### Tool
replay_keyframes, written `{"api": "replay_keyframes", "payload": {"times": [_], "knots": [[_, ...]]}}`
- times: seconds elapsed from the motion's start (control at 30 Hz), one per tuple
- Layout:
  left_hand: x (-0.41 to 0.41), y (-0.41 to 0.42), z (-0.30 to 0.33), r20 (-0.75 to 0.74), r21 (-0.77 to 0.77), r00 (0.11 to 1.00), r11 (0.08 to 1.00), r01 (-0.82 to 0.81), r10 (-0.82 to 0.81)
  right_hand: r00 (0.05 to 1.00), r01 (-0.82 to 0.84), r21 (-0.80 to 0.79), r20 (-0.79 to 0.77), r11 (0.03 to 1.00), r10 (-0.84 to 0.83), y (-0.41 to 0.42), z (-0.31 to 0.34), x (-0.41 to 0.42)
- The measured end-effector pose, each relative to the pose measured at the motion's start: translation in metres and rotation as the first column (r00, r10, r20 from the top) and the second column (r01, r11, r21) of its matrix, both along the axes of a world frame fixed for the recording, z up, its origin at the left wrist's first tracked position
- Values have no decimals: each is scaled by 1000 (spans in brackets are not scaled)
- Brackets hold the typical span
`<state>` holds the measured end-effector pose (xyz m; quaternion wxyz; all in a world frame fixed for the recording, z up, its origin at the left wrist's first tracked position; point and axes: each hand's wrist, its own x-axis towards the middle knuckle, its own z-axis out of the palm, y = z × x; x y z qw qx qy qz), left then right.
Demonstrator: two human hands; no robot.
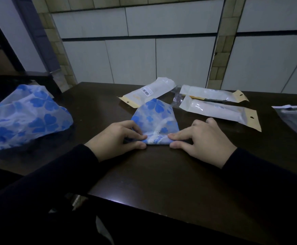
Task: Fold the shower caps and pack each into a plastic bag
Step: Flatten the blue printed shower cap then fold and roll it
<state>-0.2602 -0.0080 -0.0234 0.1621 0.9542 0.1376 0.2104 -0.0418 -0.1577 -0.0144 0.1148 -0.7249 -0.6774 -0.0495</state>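
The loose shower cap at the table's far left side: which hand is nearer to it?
The left hand. It pinches the folded cap at the table's middle, just right of the loose shower cap. The right hand grips the folded cap's other end, farther away.

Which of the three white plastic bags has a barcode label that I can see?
The leftmost bag, lying behind the folded shower cap. It shows a barcode label; the two bags on the right show none.
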Motion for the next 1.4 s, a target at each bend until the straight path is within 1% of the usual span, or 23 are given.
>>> {"api": "replay_keyframes", "payload": {"times": [0.17, 0.33, 0.47, 0.57, 0.7, 0.77, 0.93, 1.03, 1.1, 1.13, 1.2, 1.23, 1.33, 1.4], "knots": [[-2, -3, -2, 50, -5, 998, 999, -40, 40, 1000, 13, -16, -19, 1000, -13, -5, 1, 1], [-3, -5, 1, 34, 46, 999, 998, -42, 40, 998, -35, 72, 61, 997, 30, -8, 0, -3], [-3, -6, 9, -8, 60, 999, 997, -49, 49, 997, -52, 126, 61, 991, 45, -9, 2, -6], [-1, -7, 10, -9, 47, 995, 994, -103, 103, 1000, -3, 131, 20, 991, 1, -7, 2, -10], [1, -8, 10, -39, 37, 980, 981, -193, 194, 991, 81, 85, -117, 993, -71, -3, 0, -11], [2, -9, 12, -43, 24, 974, 975, -221, 222, 984, 110, 87, -150, 990, -96, -2, -1, -11], [6, -12, 15, -58, 8, 955, 956, -292, 292, 979, 150, 115, -156, 982, -131, -3, -1, -13], [8, -16, 18, -68, 29, 948, 951, -308, 310, 988, 141, 168, -84, 976, -128, -3, -4, -13], [8, -18, 19, -100, 86, 945, 949, -303, 311, 992, 126, 254, -57, 959, -115, -3, -4, -11], [8, -19, 19, -97, 147, 948, 946, -288, 303, 994, 108, 298, -55, 948, -96, -2, -3, -10], [10, -19, 16, -33, 287, 966, 928, -238, 258, 1000, 25, 342, -20, 939, -19, -1, -3, -9], [11, -20, 15, -8, 309, 975, 927, -210, 224, 1000, -26, 351, 9, 936, 24, 0, -3, -8], [12, -22, 8, -13, 256, 994, 962, -100, 107, 991, -111, 334, 105, 936, 80, -1, -3, -9], [12, -22, 5, -41, 187, 996, 980, -66, 75, 991, -88, 265, 124, 960, 57, -4, 1, -12]]}}
